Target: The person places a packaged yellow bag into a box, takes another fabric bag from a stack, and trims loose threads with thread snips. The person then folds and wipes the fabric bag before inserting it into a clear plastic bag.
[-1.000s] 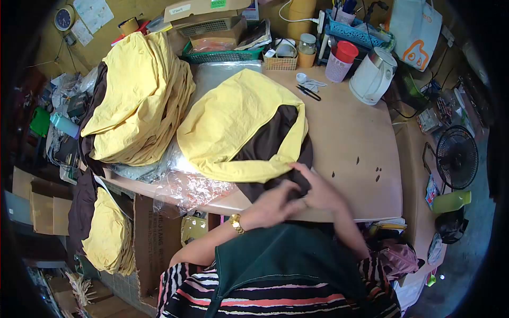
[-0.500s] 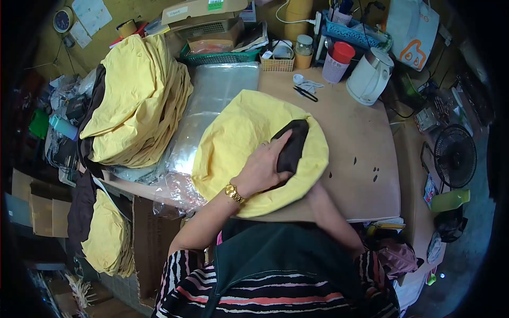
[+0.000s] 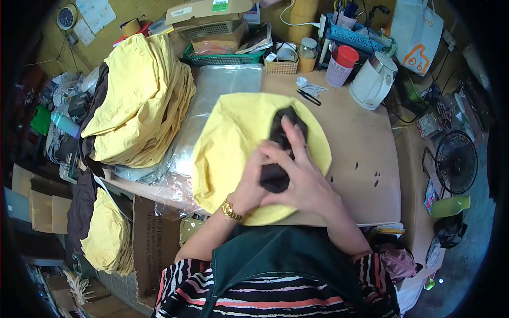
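Observation:
A round, floppy yellow fabric piece (image 3: 222, 138) lies on the brown work table in front of me, its surface creased. Bunched dark brown fabric (image 3: 275, 179) shows on its right half. My left hand (image 3: 253, 179), with a gold watch at the wrist, has its fingers curled against the dark fabric. From the right, my right hand (image 3: 305, 183) crosses over the same fabric, its fingers bent round it and touching the left fingers. Part of the dark fabric is hidden under both hands.
A tall stack of yellow fabric pieces (image 3: 132, 106) stands at the left, beside clear plastic bags (image 3: 228, 79). Black thread snips (image 3: 308, 97), a white kettle (image 3: 374, 82) and a pink cup (image 3: 337, 73) are at the back right. A black fan (image 3: 457, 161) stands farther right.
My right hand has come out from beneath the yellow fabric onto its top. Both hands now meet at the dark fabric, which has become bunched.

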`<state>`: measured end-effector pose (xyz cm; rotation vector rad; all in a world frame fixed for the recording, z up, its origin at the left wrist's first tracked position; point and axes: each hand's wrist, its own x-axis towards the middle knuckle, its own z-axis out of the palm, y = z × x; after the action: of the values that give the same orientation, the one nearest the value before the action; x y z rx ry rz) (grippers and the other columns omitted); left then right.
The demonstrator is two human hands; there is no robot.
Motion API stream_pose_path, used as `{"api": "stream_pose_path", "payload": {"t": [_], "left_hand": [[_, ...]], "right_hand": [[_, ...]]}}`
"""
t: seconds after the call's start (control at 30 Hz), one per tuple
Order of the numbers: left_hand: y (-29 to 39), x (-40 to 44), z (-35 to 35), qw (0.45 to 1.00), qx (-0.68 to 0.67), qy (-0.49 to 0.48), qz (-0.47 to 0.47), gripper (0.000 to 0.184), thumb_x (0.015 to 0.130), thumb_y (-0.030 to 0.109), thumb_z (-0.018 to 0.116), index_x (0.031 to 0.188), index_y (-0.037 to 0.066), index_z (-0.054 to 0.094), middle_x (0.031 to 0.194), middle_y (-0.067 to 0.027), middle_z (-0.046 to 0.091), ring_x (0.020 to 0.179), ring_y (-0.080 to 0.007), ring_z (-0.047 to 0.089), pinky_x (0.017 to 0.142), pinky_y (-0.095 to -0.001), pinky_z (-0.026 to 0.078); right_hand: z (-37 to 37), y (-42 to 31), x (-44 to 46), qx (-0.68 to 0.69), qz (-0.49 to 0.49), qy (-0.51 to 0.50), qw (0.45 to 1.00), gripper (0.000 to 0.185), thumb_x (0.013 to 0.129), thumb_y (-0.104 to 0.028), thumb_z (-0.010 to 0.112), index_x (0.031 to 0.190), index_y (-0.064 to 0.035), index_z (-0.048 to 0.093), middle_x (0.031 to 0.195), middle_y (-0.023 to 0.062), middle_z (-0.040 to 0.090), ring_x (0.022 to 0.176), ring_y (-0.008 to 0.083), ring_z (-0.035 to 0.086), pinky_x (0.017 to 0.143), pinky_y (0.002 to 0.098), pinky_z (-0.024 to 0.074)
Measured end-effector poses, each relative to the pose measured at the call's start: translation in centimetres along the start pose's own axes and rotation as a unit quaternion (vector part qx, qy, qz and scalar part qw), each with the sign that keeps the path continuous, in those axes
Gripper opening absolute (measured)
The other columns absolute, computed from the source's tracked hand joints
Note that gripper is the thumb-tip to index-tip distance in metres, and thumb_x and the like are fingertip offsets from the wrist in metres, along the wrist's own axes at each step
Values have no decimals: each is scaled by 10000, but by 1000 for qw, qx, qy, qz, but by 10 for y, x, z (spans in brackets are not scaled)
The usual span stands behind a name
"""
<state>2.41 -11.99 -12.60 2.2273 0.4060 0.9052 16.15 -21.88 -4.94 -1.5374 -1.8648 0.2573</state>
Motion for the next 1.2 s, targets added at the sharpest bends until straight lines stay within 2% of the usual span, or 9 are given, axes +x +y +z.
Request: {"api": "stream_pose_path", "payload": {"t": [0.07, 0.13, 0.27, 0.4, 0.57, 0.73, 0.9, 1.03, 1.2], "left_hand": [[2, 2, -3, 989, 51, -137, 11, 329, 742, 86, 680, 1041, -33, 610, 1193, -208, 541, 977, -363, 598, 854, -378, 496], [-18, -4, -2, 984, -56, -81, -147, 332, 762, 117, 663, 1048, -21, 564, 1078, -203, 546, 922, -355, 599, 797, -414, 508], [-32, -11, 31, 958, 222, -10, -179, 345, 744, 141, 678, 994, 2, 486, 910, -188, 543, 827, -377, 584, 721, -443, 496], [-52, -8, 37, 943, 284, -55, -166, 295, 737, 128, 661, 945, -12, 506, 820, -189, 595, 724, -385, 624, 676, -465, 512], [-33, 20, 6, 956, 232, -102, -145, 135, 791, 116, 610, 830, -4, 561, 727, -234, 626, 754, -405, 623, 665, -472, 482], [68, 59, -32, 974, 220, -55, 28, 131, 782, 109, 609, 901, 73, 569, 820, -134, 596, 737, -358, 609, 624, -443, 473], [116, 74, -65, 932, 346, -16, 106, 150, 789, 137, 602, 933, 122, 566, 815, -78, 560, 711, -286, 614, 588, -384, 481], [115, 61, -38, 911, 319, -148, 216, 174, 759, 75, 577, 927, 90, 538, 835, -80, 554, 689, -258, 621, 577, -379, 492], [103, 29, 0, 954, 132, 0, 270, 229, 816, 60, 570, 1040, 43, 529, 865, -140, 557, 742, -296, 592, 633, -398, 488]], "right_hand": [[19, 55, -22, 166, 146, -6, 975, 582, 688, -189, 817, 1199, -43, 580, 1319, 227, 513, 1229, 379, 507, 1009, 392, 426], [27, 93, -48, 176, 250, -23, 952, 513, 727, -121, 756, 1192, -5, 573, 1186, 200, 576, 1139, 343, 568, 962, 372, 456], [40, 67, -84, 44, 199, -6, 979, 457, 715, -47, 737, 1131, 9, 555, 1159, 164, 581, 1092, 327, 580, 911, 395, 461], [51, 70, -93, 50, 205, -30, 977, 429, 691, 13, 718, 1091, 41, 567, 1098, 138, 584, 1030, 286, 599, 854, 313, 479], [56, 69, -95, 191, 62, 129, 971, 270, 694, 54, 729, 900, 38, 556, 982, 127, 612, 908, 253, 618, 824, 313, 463], [48, 60, -30, 78, -231, 278, 929, 289, 697, -77, 730, 921, 30, 582, 1055, 216, 601, 959, 374, 618, 874, 413, 477], [28, 75, 36, 34, -207, 269, 940, 341, 726, -171, 705, 976, 26, 584, 1086, 218, 603, 1006, 359, 604, 899, 403, 467], [6, 87, 83, 6, -142, 225, 964, 409, 754, -264, 679, 1031, 22, 585, 1116, 219, 604, 1052, 344, 589, 923, 392, 457], [-34, 88, 117, -26, -62, 159, 985, 508, 790, -381, 648, 1100, 16, 588, 1154, 221, 607, 1109, 325, 572, 954, 379, 444]]}}
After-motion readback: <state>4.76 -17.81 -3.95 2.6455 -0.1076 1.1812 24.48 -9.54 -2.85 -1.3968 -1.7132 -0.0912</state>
